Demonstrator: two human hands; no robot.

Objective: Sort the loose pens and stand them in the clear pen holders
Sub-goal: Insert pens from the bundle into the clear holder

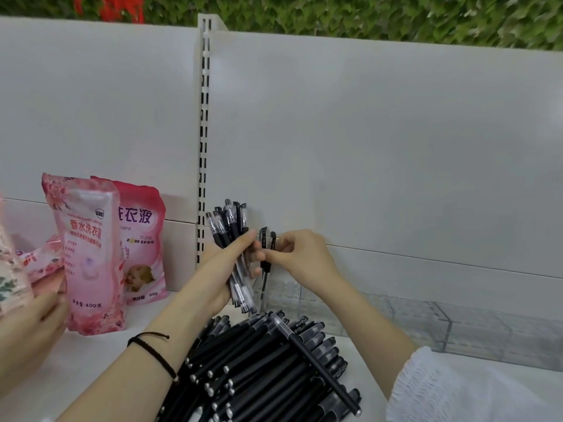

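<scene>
Left hand (225, 269): fingers curled round pen bundle (230, 224). Right hand (301, 254), above clear pen holder (307, 298): fingers pinching one pen (264, 264).

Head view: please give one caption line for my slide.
Left hand grips a pen bundle; right hand pinches a pen at the clear pen holders, behind the loose-pen pile.

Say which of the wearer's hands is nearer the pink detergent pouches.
Left. The left hand, gripping a pen bundle, is just right of the pouches; the right hand, pinching two pens, lies farther right, beyond it.
</scene>
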